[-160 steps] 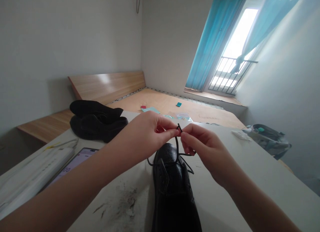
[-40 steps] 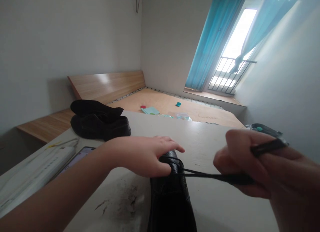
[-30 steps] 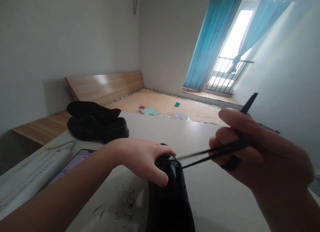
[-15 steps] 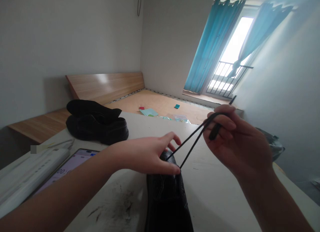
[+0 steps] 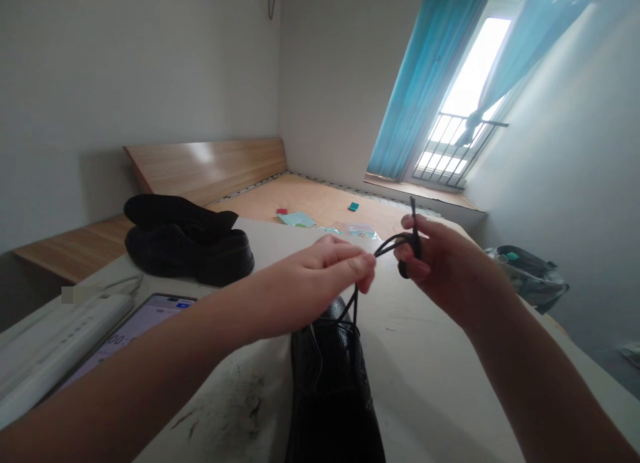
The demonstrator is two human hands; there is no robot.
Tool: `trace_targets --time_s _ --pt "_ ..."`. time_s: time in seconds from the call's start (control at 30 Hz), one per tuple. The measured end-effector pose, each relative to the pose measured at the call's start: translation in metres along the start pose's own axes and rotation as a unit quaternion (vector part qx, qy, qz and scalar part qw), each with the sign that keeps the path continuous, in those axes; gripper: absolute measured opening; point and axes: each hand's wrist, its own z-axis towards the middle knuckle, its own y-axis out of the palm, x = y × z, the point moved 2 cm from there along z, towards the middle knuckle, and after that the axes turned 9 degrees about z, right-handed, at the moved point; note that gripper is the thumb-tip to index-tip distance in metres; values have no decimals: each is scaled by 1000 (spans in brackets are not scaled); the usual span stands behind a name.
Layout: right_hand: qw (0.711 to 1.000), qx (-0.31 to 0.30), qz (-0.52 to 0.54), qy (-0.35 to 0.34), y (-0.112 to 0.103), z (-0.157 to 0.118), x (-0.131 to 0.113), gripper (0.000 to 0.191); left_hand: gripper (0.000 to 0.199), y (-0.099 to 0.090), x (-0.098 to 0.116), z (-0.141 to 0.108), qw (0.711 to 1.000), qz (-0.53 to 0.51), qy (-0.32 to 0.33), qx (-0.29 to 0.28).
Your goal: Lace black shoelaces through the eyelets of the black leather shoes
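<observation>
A black leather shoe [image 5: 333,383] stands on the white table at the bottom centre, its toe pointing away from me. Two strands of black shoelace [image 5: 355,306] rise from its front. My left hand [image 5: 335,270] is closed above the toe, pinching the strands between thumb and fingers. To the right, my right hand [image 5: 440,263] has its fingers curled around the upper part of the lace, and a loose end sticks up past the fingertips.
Another black shoe [image 5: 190,253] with a dark insole on top lies at the left. A lit phone [image 5: 135,330] and a white box [image 5: 65,356] are nearer me. Behind the table [image 5: 425,396] is a bed surface with small packets; a grey bag [image 5: 530,273] stands right.
My left hand has risen from the shoe and closed on the lace strands. My right hand has moved slightly left and down, and the lace between the hands is slacker. The view has shifted slightly.
</observation>
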Motion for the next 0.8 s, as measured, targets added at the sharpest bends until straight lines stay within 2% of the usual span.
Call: trace_targets --time_s 0.07,0.1,0.2,0.27,0.33,0.43,0.5,0.57,0.63,0.67,0.73,0.8 --pt "996 40 -72 -39 -12 12 7 17 33 -7 -4 4 994 -67 -16 82" --pt "992 55 -97 -55 -18 18 10 18 32 -9 -5 5 988 -120 -16 99" --pt "991 66 -102 -62 -36 34 17 16 32 -16 -3 9 947 -310 18 84" --pt "992 67 -89 -65 -49 41 16 15 36 -25 1 9 920 -382 29 86" --pt "989 81 -93 -85 -63 45 10 15 38 -38 4 7 915 -379 26 135" --pt "976 119 -125 -136 -79 44 -5 16 39 -62 8 -2 914 -312 55 252" --pt "963 145 -154 -169 -84 40 -16 15 38 -74 10 -8 923 -255 71 280" --pt "950 152 -195 -192 -83 32 -25 14 35 -82 11 -13 938 -192 66 280" --pt "934 114 -280 -190 -74 23 -31 15 26 -86 11 -16 952 -137 38 273" --pt "924 70 -334 -173 -67 18 -32 18 21 -86 11 -17 959 -113 18 261" --pt "897 -56 -426 -103 -52 8 -26 23 17 -83 9 -15 977 -57 -19 202" --pt "868 -188 -460 -10 -38 -4 -13 25 22 -76 7 -12 991 48 -50 114"
